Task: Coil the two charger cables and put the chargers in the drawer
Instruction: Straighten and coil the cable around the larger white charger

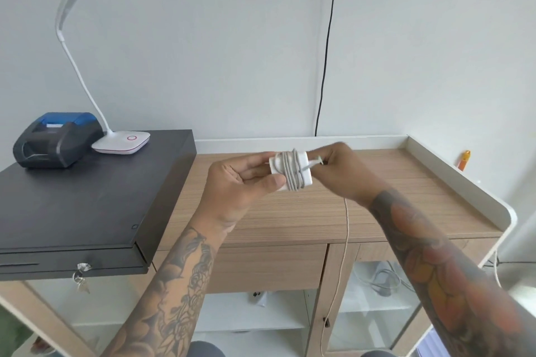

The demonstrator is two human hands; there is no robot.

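I am holding the white square charger brick (pixel 290 170) up over the light wooden counter (pixel 319 211), with several turns of its pale cable (pixel 346 229) already wound round its middle. My left hand (pixel 240 182) is gripping the brick from the left side, thumb underneath and fingers (pixel 255 161) curled over the top edge. My right hand (pixel 339 171) is pinching the cable just to the right of the brick, its fingers closed narrow on the strand. The loose rest of the cable is hanging down from below my right hand, past the closed wooden drawer front (pixel 269 266) and the glass cabinet door (pixel 374 307). To the left, a black cash drawer box (pixel 87 197) is carrying a black and blue receipt printer (pixel 55 139) and a white gooseneck desk lamp (pixel 121 142)
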